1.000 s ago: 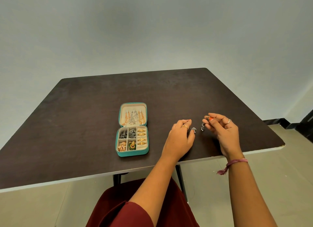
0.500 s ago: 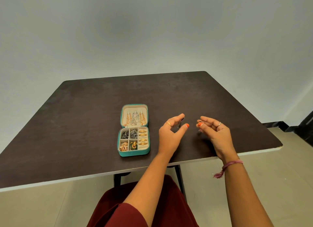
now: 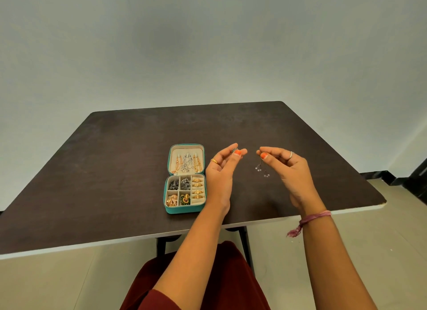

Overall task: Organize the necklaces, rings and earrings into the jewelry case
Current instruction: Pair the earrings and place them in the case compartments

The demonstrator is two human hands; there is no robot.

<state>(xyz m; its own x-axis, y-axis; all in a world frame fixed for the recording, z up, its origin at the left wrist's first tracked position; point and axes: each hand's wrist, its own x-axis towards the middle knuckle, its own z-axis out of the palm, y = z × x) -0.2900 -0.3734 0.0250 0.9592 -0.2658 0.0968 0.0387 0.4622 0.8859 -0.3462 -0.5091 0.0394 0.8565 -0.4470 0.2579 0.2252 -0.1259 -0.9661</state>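
Each hand pinches an earring: left hand (image 3: 220, 171), right hand (image 3: 291, 171), beside the jewelry case (image 3: 184, 209)

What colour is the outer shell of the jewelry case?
Teal: the jewelry case has a teal shell with a cream lining, seen in the head view.

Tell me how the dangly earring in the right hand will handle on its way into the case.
The earring hangs in thin strands with small beads under the right hand, so it is probably floppy and will swing. It looks tiny, so likely very light. The loose strands might snag on the pieces already in the case, whose small compartments look fairly full.
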